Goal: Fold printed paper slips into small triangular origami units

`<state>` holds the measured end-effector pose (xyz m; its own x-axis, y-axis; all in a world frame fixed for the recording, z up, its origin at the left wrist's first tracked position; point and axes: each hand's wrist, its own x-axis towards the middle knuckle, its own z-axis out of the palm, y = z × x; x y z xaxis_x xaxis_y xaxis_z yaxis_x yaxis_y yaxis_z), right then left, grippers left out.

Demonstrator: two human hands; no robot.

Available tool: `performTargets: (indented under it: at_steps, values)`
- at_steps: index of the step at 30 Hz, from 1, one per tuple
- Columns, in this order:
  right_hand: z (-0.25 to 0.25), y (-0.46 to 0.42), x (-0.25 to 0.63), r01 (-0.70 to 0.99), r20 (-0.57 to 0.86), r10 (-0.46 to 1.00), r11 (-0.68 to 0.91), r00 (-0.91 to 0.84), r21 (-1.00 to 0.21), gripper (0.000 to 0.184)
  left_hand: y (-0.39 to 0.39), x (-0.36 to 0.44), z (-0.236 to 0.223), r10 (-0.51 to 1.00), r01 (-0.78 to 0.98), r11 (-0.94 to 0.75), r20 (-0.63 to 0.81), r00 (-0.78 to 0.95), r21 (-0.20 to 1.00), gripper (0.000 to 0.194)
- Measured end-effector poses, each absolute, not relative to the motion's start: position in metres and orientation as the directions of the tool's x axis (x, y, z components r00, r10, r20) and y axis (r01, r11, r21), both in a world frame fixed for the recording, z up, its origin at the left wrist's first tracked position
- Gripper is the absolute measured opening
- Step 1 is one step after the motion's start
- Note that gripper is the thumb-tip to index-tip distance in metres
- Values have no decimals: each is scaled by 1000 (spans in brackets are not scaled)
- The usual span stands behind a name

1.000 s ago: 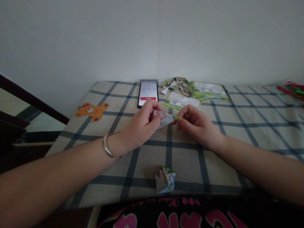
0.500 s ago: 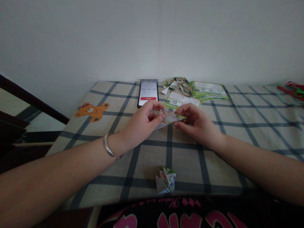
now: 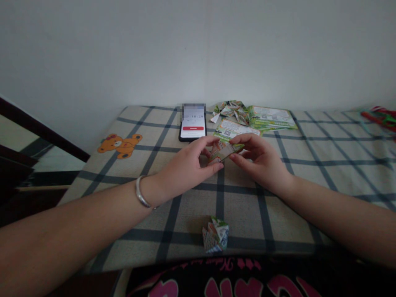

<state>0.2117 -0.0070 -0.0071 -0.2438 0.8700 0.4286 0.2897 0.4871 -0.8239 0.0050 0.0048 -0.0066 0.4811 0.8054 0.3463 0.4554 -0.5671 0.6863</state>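
A small folded piece of printed paper (image 3: pixel 223 150), greenish and white with a pointed right end, is held above the checked tablecloth between both hands. My left hand (image 3: pixel 198 160) pinches its left side, thumb at the lower edge and fingers behind. At the right end, my right hand (image 3: pixel 259 157) grips the green tip between thumb and fingers. Nearer to me lies a folded paper piece (image 3: pixel 215 234) with pleated, pointed layers. Parts of the held paper are hidden by the fingers.
A phone (image 3: pixel 193 123) showing a running timer stands at the back. Beside it are several folded paper pieces (image 3: pixel 230 111), a printed sheet (image 3: pixel 236 128) and a stack of leaflets (image 3: pixel 272 117). A bear cutout (image 3: pixel 120 145) lies left; red and green strands (image 3: pixel 382 117) lie far right.
The folded paper has turned slightly and shifted a little right. My left thumb has moved down from its face to the lower edge. The timer has advanced a second.
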Motion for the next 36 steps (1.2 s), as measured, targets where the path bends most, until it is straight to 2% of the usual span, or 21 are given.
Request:
performTargets:
  at_steps: [5, 13, 24, 30, 36]
  values:
    - [-6, -9, 212, 309, 448, 850, 520, -277, -796, 26, 6, 4, -9, 798, 469, -576, 337, 500, 669, 49]
    - [-6, -10, 211, 418, 446, 831, 554, -333, -721, 37, 6, 4, -9, 792, 484, -592, 353, 499, 644, 49]
    - [-5, -9, 214, 462, 474, 798, 602, -372, -652, 40, 10, 2, -8, 767, 420, -598, 334, 548, 682, 47]
    - [-5, -7, 216, 485, 489, 776, 631, -399, -605, 45, 15, -4, -7, 688, 452, -718, 441, 576, 529, 43]
    - [-6, -3, 218, 510, 507, 745, 666, -432, -544, 45, 18, -5, -4, 677, 453, -725, 413, 610, 519, 38]
